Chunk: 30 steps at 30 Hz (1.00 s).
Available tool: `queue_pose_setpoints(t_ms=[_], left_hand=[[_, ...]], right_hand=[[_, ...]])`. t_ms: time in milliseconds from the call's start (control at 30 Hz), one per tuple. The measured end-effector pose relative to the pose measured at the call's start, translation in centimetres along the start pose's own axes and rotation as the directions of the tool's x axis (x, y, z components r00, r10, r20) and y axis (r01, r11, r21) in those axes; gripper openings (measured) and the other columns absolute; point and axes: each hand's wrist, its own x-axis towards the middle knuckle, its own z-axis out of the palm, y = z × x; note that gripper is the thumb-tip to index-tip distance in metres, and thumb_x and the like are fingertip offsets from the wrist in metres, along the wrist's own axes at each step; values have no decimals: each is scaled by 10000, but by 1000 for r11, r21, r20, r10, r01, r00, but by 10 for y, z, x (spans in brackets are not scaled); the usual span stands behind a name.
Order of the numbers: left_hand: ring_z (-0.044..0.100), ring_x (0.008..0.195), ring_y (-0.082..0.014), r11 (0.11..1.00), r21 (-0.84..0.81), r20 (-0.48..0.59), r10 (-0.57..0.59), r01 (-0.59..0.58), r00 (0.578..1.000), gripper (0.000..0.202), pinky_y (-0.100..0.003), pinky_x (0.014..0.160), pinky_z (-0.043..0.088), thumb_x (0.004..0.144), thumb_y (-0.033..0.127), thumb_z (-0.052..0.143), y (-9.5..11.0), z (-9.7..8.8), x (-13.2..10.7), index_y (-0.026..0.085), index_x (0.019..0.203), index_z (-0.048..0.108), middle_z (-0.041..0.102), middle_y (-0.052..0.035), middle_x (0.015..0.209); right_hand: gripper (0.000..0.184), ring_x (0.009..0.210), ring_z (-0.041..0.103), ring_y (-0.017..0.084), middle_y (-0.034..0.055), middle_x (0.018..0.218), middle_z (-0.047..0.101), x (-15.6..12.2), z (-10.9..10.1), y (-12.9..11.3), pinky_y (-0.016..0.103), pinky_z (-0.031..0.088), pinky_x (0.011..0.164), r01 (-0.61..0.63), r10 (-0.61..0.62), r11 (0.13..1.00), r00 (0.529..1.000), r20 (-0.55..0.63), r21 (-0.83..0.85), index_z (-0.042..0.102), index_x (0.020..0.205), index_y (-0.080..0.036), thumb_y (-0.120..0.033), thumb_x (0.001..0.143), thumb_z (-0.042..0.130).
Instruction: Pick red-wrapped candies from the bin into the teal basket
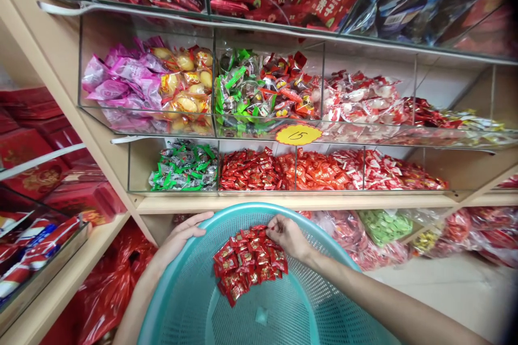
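Note:
A round teal plastic basket [194, 302] is held in front of the candy shelves. My left hand [182, 237] grips its far left rim, fingers curled over the edge. A heap of small red wrapped candies [249, 264] lies inside the basket. My right hand [285, 234] rests on the top of that heap, fingers pinched together on a red candy.
Clear bins on a wooden shelf hold wrapped sweets: pink and yellow ones [149, 86], green and red ones [259, 91], red ones [324, 170], green ones [184, 170]. A yellow price tag [298, 134] reads 15. Red gift boxes [36, 161] stand left. Bagged candy [384, 229] sits below.

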Motion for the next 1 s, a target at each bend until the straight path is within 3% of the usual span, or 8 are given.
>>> queue_pose_setpoints(t_ms=[133, 233, 300, 400, 500, 567, 833, 1000], left_hand=[[677, 829, -210, 997, -60, 24, -36, 37, 999, 457, -282, 752, 488, 607, 203, 689, -5, -2, 4, 226, 1063, 684, 751, -23, 974], [687, 795, -223, 988, -140, 25, -70, 72, 997, 475, -308, 746, 497, 576, 183, 689, -11, -3, 10, 222, 1049, 684, 761, -32, 917], [686, 840, -239, 981, -177, 36, -75, 81, 997, 472, -321, 764, 499, 565, 185, 690, -14, -5, 14, 226, 1036, 688, 758, -35, 941], [675, 908, -259, 982, -171, 36, -73, 78, 997, 481, -336, 799, 495, 561, 193, 693, -17, -7, 19, 229, 1040, 689, 755, -37, 956], [660, 961, -287, 987, -145, 15, -65, 66, 998, 506, -368, 834, 489, 545, 208, 695, -19, -8, 22, 232, 1051, 689, 746, -40, 995], [652, 983, -299, 989, -141, 1, -55, 54, 999, 511, -383, 848, 487, 535, 217, 699, -20, -8, 23, 229, 1046, 692, 729, -47, 1057], [666, 954, -273, 981, -171, 26, -86, 89, 996, 492, -354, 856, 485, 552, 196, 708, -12, -3, 19, 219, 1043, 692, 753, -42, 976], [678, 923, -247, 979, -188, 51, -67, 76, 996, 439, -322, 819, 496, 559, 168, 693, -7, 0, 16, 217, 995, 706, 752, -33, 987]], right_hand=[[271, 505, 416, 104, -81, 551, 453, -4, -5, -9, 223, 317, 484, 30, -32, 986, 999, -6, -165, 447, 815, -209, -354, 709, 650], [277, 521, 443, 113, -58, 574, 487, 5, -23, -40, 233, 327, 505, 148, -151, 940, 988, 13, -308, 473, 838, -202, -460, 800, 565], [211, 587, 501, 118, -23, 667, 555, 21, -40, -67, 230, 363, 554, 286, -291, 872, 955, 50, -397, 495, 880, -197, -398, 900, 436], [124, 770, 586, 146, 62, 899, 613, 56, -61, -100, 231, 400, 630, 343, -368, 617, 921, 126, -708, 520, 975, -175, -190, 901, 422], [280, 914, 609, 202, 137, 1062, 589, 87, -69, -113, 248, 431, 653, 321, -228, 258, 937, 265, -911, 553, 1064, -157, -41, 851, 412], [337, 961, 607, 229, 148, 1091, 586, 99, -68, -113, 258, 453, 668, 341, -166, 167, 935, 314, -925, 570, 1095, -160, -15, 834, 415], [273, 1003, 588, 218, 135, 1143, 551, 105, -71, -109, 255, 466, 735, 397, -188, 167, 911, 366, -903, 569, 1101, -177, -111, 863, 453], [166, 846, 590, 178, 104, 1040, 557, 97, -80, -113, 243, 429, 658, 456, -357, 345, 872, 335, -820, 560, 968, -157, -216, 813, 558]])
